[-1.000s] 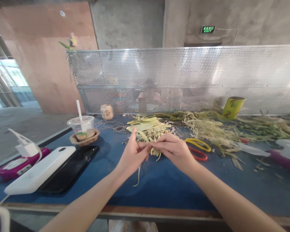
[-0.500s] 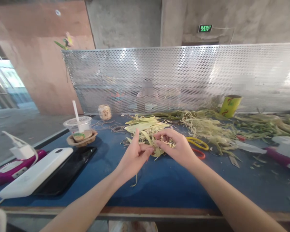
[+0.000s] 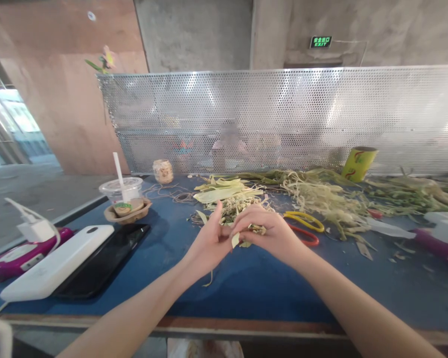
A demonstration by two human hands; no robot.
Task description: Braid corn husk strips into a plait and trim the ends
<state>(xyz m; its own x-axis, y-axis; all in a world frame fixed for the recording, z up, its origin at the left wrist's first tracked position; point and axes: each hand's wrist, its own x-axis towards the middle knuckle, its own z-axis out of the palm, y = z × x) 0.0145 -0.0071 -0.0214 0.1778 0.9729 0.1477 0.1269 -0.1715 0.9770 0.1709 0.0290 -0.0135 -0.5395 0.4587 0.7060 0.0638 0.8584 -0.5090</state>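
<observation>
My left hand (image 3: 211, 241) and my right hand (image 3: 265, 228) meet over the near side of a plant pile. Between their fingertips is a pale green leaf strip (image 3: 235, 241), folded short, its end showing below the fingers. The left thumb points up while its other fingers close on the strip. My right hand curls over from the right with thumb and fingers pinched together. Behind them lie broad pale leaves (image 3: 224, 193) like corn husks, above small crumbly plant bits (image 3: 242, 203). The hands partly cover the pile.
Right of the hands lie a yellow loop handle (image 3: 304, 221) and a red one (image 3: 308, 237), shredded strips (image 3: 321, 199) and a yellow tube (image 3: 359, 164). At left are a black phone (image 3: 104, 261), white power bank (image 3: 59, 263), drink cup (image 3: 121, 189) and purple power strip (image 3: 26, 253).
My right hand has moved over toward the left fingertips, its fingers now curled across the strip. The long upright part of the strip no longer shows; only a short end does.
</observation>
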